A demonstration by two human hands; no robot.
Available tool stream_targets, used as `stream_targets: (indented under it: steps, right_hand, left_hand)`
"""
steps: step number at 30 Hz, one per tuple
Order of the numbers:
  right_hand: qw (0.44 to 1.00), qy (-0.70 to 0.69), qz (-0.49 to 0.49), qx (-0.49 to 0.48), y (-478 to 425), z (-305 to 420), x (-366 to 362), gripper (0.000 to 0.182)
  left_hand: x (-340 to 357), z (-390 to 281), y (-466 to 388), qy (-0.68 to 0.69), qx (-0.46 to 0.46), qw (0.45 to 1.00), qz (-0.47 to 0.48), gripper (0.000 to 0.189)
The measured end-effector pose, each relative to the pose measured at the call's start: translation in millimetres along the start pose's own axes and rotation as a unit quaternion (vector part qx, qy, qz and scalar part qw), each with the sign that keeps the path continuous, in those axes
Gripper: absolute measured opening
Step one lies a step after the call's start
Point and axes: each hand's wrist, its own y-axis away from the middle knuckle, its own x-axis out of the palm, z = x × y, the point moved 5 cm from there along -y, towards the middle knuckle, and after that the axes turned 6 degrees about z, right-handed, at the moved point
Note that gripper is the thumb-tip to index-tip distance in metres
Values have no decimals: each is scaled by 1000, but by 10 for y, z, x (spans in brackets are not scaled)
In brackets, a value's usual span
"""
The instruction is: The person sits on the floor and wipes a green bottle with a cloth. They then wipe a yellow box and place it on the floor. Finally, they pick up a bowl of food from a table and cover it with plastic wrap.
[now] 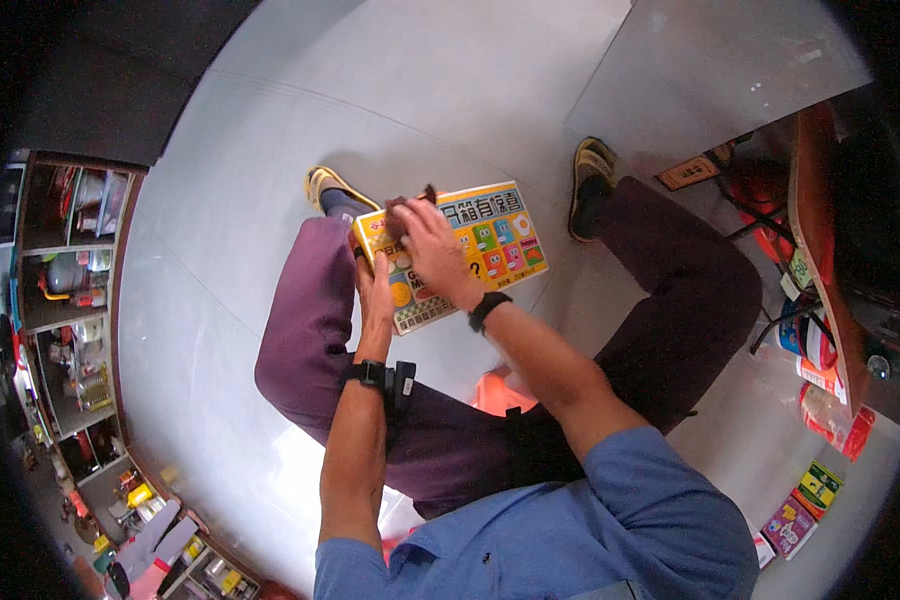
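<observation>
A printed cardboard box [506, 255], mostly yellow with cartoon faces and writing, is held up between my spread knees. My left hand [376, 289] grips its left end, with the thumb on the printed face. Over the upper left part of the box lies my right hand [431, 247], its fingers on a dark brown cloth or similar soft item [399, 217]. The fingertips are slightly blurred, and what lies beneath them is hidden. Dark bands circle both wrists.
Open shelves [67, 292] with assorted goods run along the left. A table [825, 255] with items beneath it stands at the right, near colourful printed packs [791, 525] on the floor. Part of an orange-red plastic seat [502, 395] shows below my legs.
</observation>
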Motion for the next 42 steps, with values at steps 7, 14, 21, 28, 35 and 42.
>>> stream_targets:
  steps: [7, 14, 21, 28, 35, 42]
  right_hand:
    - [949, 3, -87, 303, 812, -1947, -489, 31]
    - [901, -50, -86, 422, 556, -2214, -563, 33]
    - [972, -150, 28, 177, -388, -632, -141, 41]
    - [993, -101, 50, -28, -332, 466, -81, 45]
    - [992, -85, -47, 83, 556, -680, -181, 40]
    - [939, -103, -57, 324, 848, -1478, -483, 34]
  left_hand:
    - [35, -143, -57, -20, 6, 1000, 0, 55]
    - [127, -80, -110, 140, 14, 990, -12, 54]
    - [91, 140, -82, 175, -50, 982, -54, 51]
    - [276, -454, 102, 170, -56, 982, -58, 53]
    - [76, -102, 10, 109, -5, 991, -78, 46]
    - [291, -352, 14, -42, 57, 996, -48, 53]
